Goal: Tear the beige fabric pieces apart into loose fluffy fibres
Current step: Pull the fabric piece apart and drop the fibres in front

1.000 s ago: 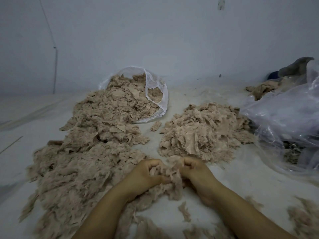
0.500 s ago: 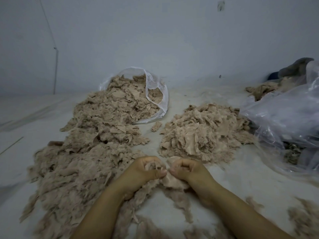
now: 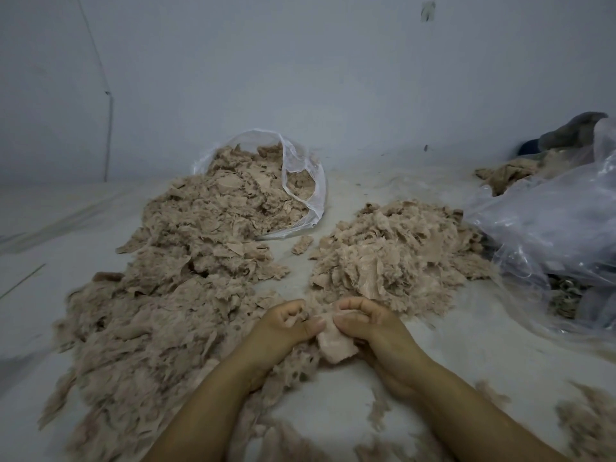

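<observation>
Pale floor (image 3: 416, 378), heaps all round. I have both thumbs meeting over one scrap (image 3: 335, 345): left hand (image 3: 283, 325) and right hand (image 3: 366, 325) pinch its top edge, the rest dangling below; pull sideways.

A small beige fabric piece (image 3: 335, 345), smooth and folded, hangs pinched between both hands at six o'clock on the floor. A broad heap of torn beige fluffy fibres (image 3: 160, 311) sprawls from nine towards eleven o'clock, and a smaller mound of ragged beige fabric scraps (image 3: 393, 255) lies at one o'clock.
</observation>
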A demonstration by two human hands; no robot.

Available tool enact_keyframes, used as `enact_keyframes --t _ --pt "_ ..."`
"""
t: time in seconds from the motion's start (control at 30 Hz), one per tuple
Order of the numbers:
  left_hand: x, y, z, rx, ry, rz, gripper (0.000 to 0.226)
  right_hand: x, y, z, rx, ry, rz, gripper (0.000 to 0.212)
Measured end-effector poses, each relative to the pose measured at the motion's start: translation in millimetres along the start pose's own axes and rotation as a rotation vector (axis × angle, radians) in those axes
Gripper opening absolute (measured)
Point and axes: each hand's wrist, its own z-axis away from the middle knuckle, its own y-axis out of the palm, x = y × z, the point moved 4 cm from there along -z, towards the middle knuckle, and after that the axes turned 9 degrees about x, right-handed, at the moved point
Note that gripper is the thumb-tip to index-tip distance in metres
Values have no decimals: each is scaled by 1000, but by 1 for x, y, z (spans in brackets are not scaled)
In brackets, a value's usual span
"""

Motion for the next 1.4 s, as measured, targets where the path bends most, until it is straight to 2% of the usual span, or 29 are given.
enact_keyframes --t 0.07,0.13,0.17,0.27,0.37,0.47,0.53,0.67,0.73,0.8,0.87,0.93,0.97,1.03,1.17,1.23,1.3,1.4 --pt "0 3 1 55 -10 -7 27 -1 3 1 66 21 -1 25" --pt "0 6 1 65 -5 -111 33 0 7 2 62 -25 27 9" --pt "-2 6 1 52 14 -139 29 1 6 2 10 -55 39 5" --pt "-5 -3 0 -38 45 -118 21 5 -6 0 -156 -136 61 10" --pt "-8 -17 -1 -108 56 -107 22 13 -9 2 -115 -161 45 7" --pt "-7 -18 -1 -121 50 -132 28 12 -7 2 -58 -164 57 9" --pt "-4 -15 -1 -109 22 -140 29 13 -8 1 -127 -201 121 16" --pt "-1 -12 0 -54 -50 -79 24 24 -18 0 -220 -320 32 38" --pt "-1 -14 1 -103 -65 6 20 27 -20 2 -260 -288 338 54" --pt "1 -16 0 -168 -74 129 14 24 -12 6 -279 -257 629 46" --pt "2 -17 -1 -185 -92 227 21 13 0 7 -167 -182 624 31" --pt "3 -17 -1 -161 -92 290 27 1 12 7 8 -99 648 34" --pt "2 -17 0 -143 -76 282 25 0 15 7 40 -110 698 30" --pt "-2 -16 0 -160 -30 157 22 3 13 6 13 -179 630 15" --pt "-3 -19 -3 -292 51 -80 6 0 5 3 12 -35 294 33" --pt "-2 -19 -3 -317 63 -100 25 -2 5 3 34 15 215 42" --pt "0 -21 -3 -332 55 -81 24 -2 5 2 30 36 152 50" --pt "1 -32 -3 -405 14 -53 26 2 0 2 -19 14 74 46"
